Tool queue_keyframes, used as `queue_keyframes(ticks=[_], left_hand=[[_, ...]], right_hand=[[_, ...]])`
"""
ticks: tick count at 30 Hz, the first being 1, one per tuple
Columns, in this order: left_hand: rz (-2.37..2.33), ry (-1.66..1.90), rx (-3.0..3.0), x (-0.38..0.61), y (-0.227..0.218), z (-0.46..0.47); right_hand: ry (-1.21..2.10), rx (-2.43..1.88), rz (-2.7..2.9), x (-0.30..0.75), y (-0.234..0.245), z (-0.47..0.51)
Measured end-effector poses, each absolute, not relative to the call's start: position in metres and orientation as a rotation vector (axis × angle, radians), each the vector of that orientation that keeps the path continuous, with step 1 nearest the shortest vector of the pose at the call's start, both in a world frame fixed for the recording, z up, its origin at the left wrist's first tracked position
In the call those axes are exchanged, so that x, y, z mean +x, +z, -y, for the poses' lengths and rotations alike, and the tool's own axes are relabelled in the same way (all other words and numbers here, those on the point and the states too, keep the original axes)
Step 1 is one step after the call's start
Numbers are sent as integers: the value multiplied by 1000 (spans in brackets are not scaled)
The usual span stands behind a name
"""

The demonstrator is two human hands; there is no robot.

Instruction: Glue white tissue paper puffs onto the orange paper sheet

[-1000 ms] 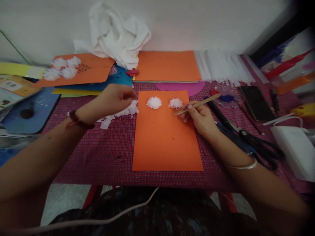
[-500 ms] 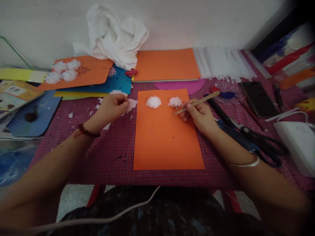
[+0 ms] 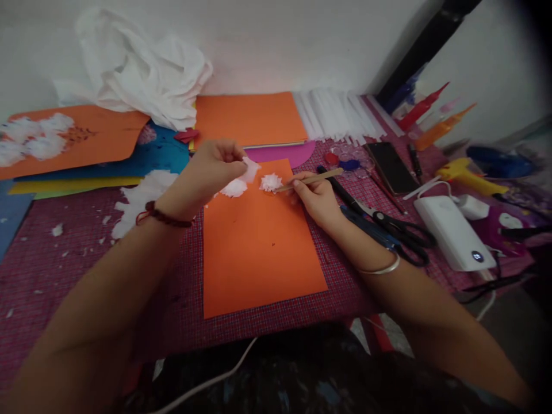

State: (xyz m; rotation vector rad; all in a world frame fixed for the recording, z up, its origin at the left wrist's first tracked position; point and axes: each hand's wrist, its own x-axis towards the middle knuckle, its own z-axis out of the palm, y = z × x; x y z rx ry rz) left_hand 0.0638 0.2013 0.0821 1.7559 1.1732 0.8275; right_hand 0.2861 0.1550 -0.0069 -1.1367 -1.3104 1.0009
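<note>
An orange paper sheet lies on the red checked cloth before me. Two white tissue puffs sit near its far edge. My left hand hovers over the sheet's far left corner, its fingers pinched on a small white tissue piece. My right hand rests at the sheet's right edge and grips a wooden stick, whose tip points at the right puff. A beaded bracelet is on my left wrist and a metal bangle on my right.
Black scissors, a dark phone, a white power bank and a yellow glue gun lie to the right. Cut white strips, more orange sheets, crumpled white tissue and tissue scraps lie behind and left.
My left hand has lifted from the scrap pile with a tissue piece and moved right over the sheet's far edge. The view swung to the right. My right hand keeps the stick.
</note>
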Motion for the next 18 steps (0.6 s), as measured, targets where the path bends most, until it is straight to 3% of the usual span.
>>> queue_keyframes(ticks=[4, 14, 18], left_hand=[[-1107, 762, 1558, 68, 66, -203], [-1053, 238, 1993, 63, 52, -211], [-1020, 349, 2008, 77, 35, -211]], right_hand=[[999, -1143, 1357, 286, -8, -155], [918, -1119, 1351, 286, -14, -158], [893, -1141, 1391, 287, -13, -158]])
